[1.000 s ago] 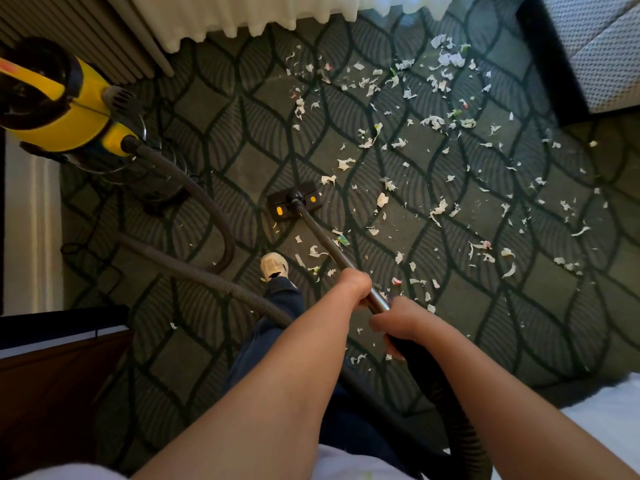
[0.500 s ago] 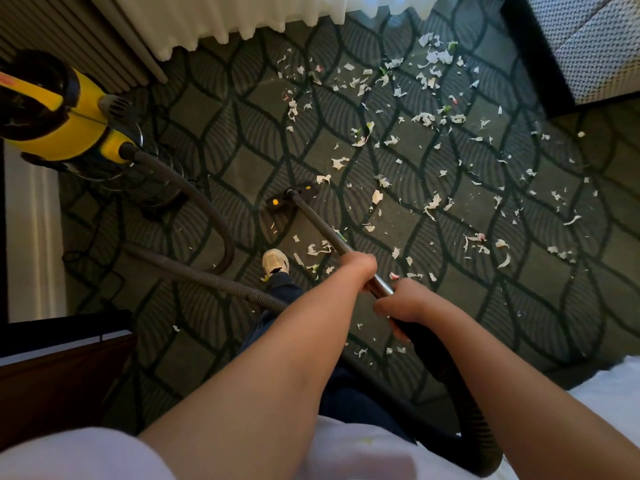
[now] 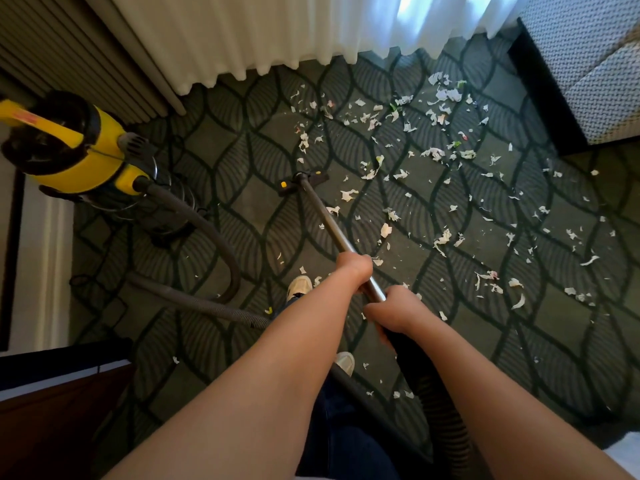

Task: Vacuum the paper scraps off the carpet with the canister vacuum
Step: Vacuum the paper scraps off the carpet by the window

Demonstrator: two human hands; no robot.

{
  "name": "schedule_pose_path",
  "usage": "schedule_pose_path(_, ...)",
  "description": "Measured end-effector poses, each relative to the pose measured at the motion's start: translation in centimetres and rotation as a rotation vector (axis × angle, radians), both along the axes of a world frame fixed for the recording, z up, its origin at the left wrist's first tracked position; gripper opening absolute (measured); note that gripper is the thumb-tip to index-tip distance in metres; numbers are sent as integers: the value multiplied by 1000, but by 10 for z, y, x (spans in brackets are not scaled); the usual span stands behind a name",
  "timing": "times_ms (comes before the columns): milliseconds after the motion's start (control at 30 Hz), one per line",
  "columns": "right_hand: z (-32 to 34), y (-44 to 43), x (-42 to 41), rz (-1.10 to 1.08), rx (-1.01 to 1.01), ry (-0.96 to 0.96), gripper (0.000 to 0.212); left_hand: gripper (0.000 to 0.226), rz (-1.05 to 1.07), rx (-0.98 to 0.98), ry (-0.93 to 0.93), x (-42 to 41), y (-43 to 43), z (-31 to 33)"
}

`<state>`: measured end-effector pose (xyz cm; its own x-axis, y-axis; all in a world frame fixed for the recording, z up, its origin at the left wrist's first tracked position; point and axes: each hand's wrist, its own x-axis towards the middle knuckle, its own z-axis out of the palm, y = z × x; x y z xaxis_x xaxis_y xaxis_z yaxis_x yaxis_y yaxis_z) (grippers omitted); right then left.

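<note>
My left hand grips the metal wand about halfway up. Just behind it, my right hand grips the wand's black handle end. The floor nozzle, black with yellow spots, lies flat on the dark patterned carpet ahead of me. Several white paper scraps are scattered over the carpet to the right of the nozzle and further back. The yellow canister vacuum stands at the left. Its grey hose loops across the carpet toward my legs.
A white curtain hangs along the far side. A grey textured seat sits at the upper right. Dark wooden furniture stands at the lower left. My shoes are on the carpet below the wand.
The nozzle has slid forward along the carpet away from me, and both hands have pushed the wand forward. My view has tilted up, showing more curtain.
</note>
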<state>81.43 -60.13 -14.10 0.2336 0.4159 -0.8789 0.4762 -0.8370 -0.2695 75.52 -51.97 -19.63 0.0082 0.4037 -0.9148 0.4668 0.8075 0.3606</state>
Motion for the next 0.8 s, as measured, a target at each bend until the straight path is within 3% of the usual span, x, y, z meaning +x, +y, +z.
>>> schedule_pose_path(300,-22,113,7,-21,66,17,17,42,-79,84,-1,5,119,-17)
schedule_pose_path(800,-81,410,8,-179,190,13,19,43,-220,196,47,16,429,-67)
